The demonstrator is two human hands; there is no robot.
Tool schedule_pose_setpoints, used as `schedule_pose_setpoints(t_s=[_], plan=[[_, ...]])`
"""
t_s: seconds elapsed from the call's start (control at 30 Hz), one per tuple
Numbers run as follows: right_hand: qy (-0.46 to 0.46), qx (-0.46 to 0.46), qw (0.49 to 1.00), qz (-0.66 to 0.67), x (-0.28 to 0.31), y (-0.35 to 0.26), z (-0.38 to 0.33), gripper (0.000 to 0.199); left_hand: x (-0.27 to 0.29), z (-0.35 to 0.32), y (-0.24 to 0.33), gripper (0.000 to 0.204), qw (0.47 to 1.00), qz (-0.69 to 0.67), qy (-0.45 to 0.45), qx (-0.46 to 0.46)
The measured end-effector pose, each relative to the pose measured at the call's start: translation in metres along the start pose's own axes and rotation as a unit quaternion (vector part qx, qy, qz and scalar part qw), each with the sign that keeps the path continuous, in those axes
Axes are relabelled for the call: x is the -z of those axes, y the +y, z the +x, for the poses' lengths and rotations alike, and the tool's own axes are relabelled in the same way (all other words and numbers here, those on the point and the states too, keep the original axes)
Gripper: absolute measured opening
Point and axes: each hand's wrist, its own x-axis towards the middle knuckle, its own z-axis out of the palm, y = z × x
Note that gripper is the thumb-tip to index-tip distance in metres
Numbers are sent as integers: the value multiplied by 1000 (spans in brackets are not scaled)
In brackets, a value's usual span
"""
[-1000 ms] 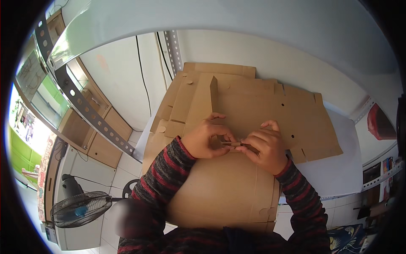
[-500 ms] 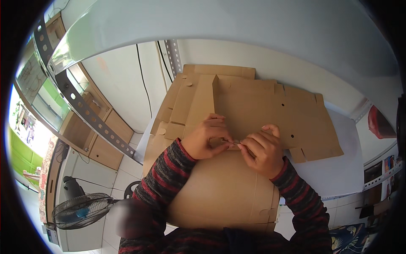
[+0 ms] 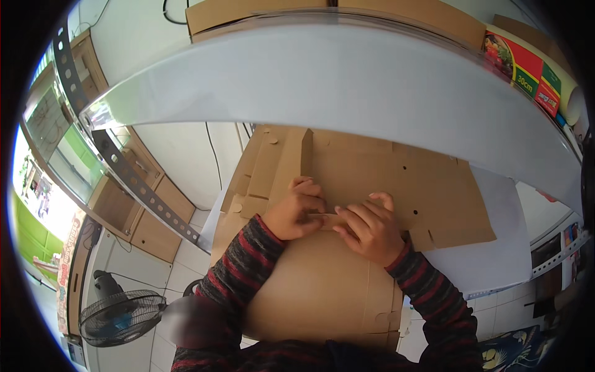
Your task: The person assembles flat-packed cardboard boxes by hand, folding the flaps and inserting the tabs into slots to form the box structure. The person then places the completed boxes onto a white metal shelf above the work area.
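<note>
Brown flattened cardboard (image 3: 365,155), with cut slots, tabs and small dark holes, lies before me. Over its middle, my left hand (image 3: 300,209) is closed, thumb against curled fingers. Just right of it, my right hand (image 3: 370,229) is closed too, thumb and forefinger together and the little finger raised. Between the fingertips shows a narrow pale strip; whether it is a cardboard edge or a separate piece I cannot tell. What each hand pinches is hidden. A smooth cardboard panel (image 3: 316,282) bulges toward my body below the hands.
A white shelf (image 3: 322,74) crosses above the cardboard, bearing cardboard boxes (image 3: 260,17) and a red and green box (image 3: 527,68). The white table (image 3: 505,217) shows at right. A perforated metal post (image 3: 133,180) and a black fan (image 3: 124,316) stand at left.
My view has tilted up, bringing the boxes on the shelf into sight. The thin shiny piece seen between my fingertips no longer shows. Both hands stay close together over the cardboard.
</note>
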Motion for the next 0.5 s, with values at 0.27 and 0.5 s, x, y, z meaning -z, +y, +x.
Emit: schedule_pose_setpoints(t_s=[0.27, 0.5], plan=[[-35, -4, 999, -11, -11, 2, 4, 35, 6, -8, -9, 15, 996, 25, 74, 50], [-23, -17, 999, -18, -20, -6, -14, 39, -13, -25, -37, 17, 987, -77, 66, 124]])
